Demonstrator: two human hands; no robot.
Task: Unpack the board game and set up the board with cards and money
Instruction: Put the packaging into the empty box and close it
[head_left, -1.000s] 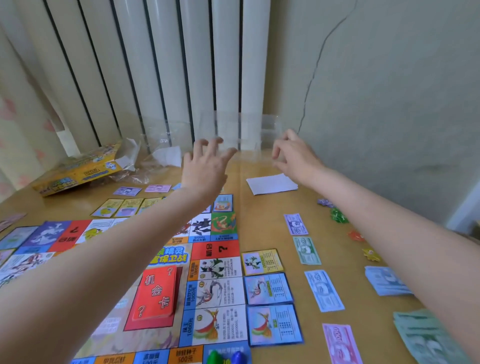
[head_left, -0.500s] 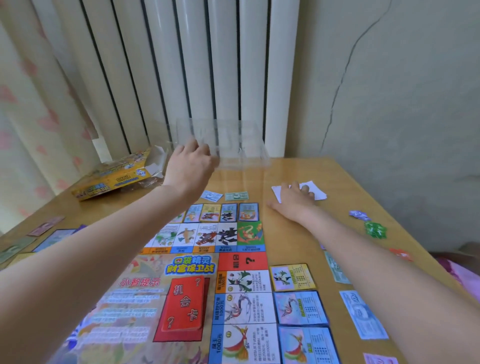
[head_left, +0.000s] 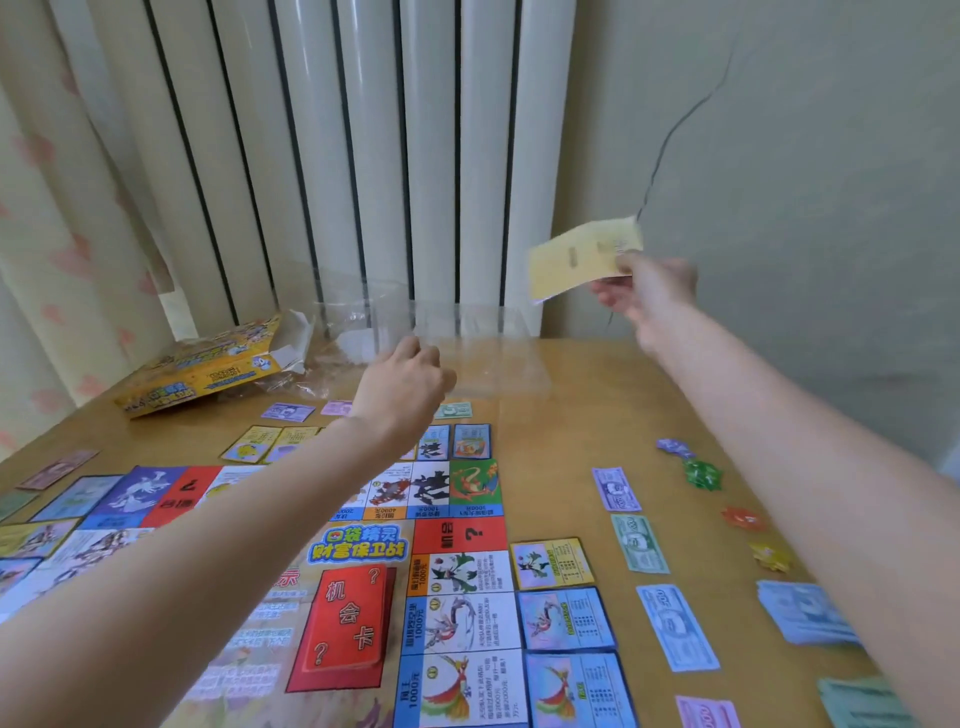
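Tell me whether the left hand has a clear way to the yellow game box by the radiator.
Probably yes. The left hand grips the edge of the clear plastic tray, so it must let go first. The yellow game box lies just to its left, with only crumpled wrapping between.

board (head_left: 363, 545): colourful, flat on the table, lower left of frame
red deck (head_left: 345, 621): stacked on the board, lower centre
cards (head_left: 563, 618): face up in a column beside the board's right edge
money (head_left: 675, 626): notes lying flat, lower right
box (head_left: 202, 371): yellow, opened, upper left
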